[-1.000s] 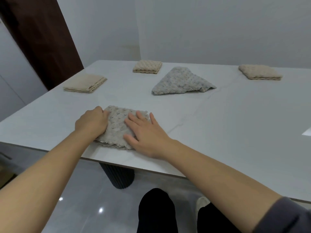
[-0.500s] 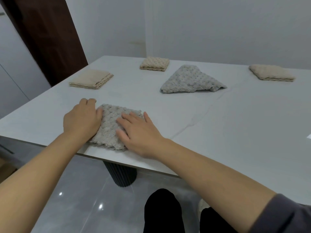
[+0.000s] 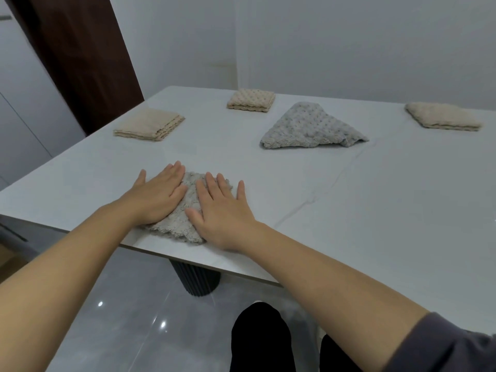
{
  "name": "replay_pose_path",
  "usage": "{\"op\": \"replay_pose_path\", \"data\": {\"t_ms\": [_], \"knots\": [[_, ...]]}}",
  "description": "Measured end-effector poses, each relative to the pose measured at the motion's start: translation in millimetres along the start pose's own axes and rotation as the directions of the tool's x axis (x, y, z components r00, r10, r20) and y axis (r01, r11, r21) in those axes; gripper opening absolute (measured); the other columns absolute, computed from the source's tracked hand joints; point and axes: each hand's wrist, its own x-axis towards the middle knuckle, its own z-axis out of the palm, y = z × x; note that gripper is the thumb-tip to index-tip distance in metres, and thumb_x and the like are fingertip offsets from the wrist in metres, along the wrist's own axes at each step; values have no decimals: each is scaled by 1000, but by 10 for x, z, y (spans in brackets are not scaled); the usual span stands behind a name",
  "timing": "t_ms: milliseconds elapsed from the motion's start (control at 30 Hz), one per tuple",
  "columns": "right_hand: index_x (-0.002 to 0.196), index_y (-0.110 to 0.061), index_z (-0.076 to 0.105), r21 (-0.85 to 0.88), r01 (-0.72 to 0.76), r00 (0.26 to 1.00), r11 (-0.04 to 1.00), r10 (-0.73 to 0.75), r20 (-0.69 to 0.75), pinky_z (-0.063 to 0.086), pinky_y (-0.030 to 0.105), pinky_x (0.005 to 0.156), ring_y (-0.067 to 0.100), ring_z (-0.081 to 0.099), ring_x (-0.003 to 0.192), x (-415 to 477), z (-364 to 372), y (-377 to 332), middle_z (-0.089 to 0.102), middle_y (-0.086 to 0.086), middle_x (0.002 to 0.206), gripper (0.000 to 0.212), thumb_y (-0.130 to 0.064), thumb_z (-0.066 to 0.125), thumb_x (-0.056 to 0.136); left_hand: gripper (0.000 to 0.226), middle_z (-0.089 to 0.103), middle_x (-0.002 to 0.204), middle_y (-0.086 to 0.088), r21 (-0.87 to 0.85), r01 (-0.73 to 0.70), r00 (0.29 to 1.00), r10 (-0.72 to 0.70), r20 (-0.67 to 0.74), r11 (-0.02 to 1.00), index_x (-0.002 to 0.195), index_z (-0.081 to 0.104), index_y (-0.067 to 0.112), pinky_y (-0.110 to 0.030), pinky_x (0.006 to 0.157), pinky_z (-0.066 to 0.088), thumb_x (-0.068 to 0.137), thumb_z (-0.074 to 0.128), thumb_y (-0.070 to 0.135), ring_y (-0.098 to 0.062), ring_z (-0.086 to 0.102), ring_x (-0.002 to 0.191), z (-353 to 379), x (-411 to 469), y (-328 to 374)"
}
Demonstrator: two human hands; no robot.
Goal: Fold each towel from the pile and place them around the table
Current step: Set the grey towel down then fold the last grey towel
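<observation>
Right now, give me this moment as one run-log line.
left hand: flat on folded grey towel | right hand: flat on same towel | loose grey towel: untouched, mid-table | beige towels: three folded, placed

The near towel (image 3: pixel 175 229) lies at the surface's (image 3: pixel 375 210) front edge (under left hand (image 3: pixel 158 196) and right hand (image 3: pixel 222 213)); middle towel (image 3: pixel 308 127) behind; left towel (image 3: pixel 149 124), far towel (image 3: pixel 251 100), right towel (image 3: pixel 442 118) beyond.

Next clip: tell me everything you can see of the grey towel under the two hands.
The pale grey, nubbly cloth towel lies folded into a small, thick, roughly square pad, flat on the white tabletop close to its near edge. The left hand and right hand both press on it palm down with straight fingers, covering most of its top. Only a strip between them and its fuzzy near border show.
</observation>
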Motion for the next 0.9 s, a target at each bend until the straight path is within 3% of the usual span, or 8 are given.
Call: {"op": "replay_pose_path", "data": {"t_ms": [133,300,400,467,600,800,900], "knots": [[156,-16,2,109,-22,998,994,27,-48,-9,53,119,19,-10,150,-53,-146,279,-4,3,164,67,-50,20,102,61,-11,162,3,-2,2,994,-2,-107,1000,155,-6,16,-42,120,-9,103,16,39,-7,-10,148,-124,30,216],[156,-16,4,53,-197,976,979,201,-81,-6,53,119,21,-8,150,-138,-389,1033,-4,4,164,65,-48,22,103,61,1,163,6,-8,-137,978,134,-162,991,156,6,22,-41,121,-6,103,27,41,-8,-3,149,-219,345,838],[156,-16,9,13,-310,943,951,309,-125,-4,55,119,23,-6,150,-167,-569,1570,-2,4,164,63,-44,26,103,57,17,161,4,-52,-213,958,198,-210,976,153,20,23,-44,121,0,101,37,36,-12,11,148,-259,668,1297],[155,-16,12,1,-376,915,927,371,-162,-2,56,119,25,-4,150,-174,-666,1909,0,4,164,61,-41,28,102,53,29,155,2,-76,-253,937,224,-266,965,149,30,22,-45,119,13,99,43,33,-16,26,142,-277,897,1594],[154,-16,18,29,-443,871,896,438,-222,2,56,119,23,-2,151,-157,-775,2409,4,4,164,59,-33,34,100,47,42,144,-1,-91,-247,922,206,-328,965,141,41,19,-38,105,34,95,47,27,-22,42,129,-258,1313,2047],[150,-17,23,83,-420,815,904,416,-404,6,53,118,24,6,150,-3,-883,2807,17,1,160,57,-19,42,96,37,53,130,-6,-48,-185,892,147,-427,982,132,51,19,-38,87,41,95,49,22,-28,49,116,-125,1758,2260],[138,-16,41,98,-426,807,899,427,-408,10,53,117,25,20,146,111,-925,2970,34,1,152,45,-15,44,94,28,59,117,-6,-75,-159,858,101,-503,984,118,59,16,-37,77,39,95,44,13,-28,53,104,-86,1856,2286]]}}
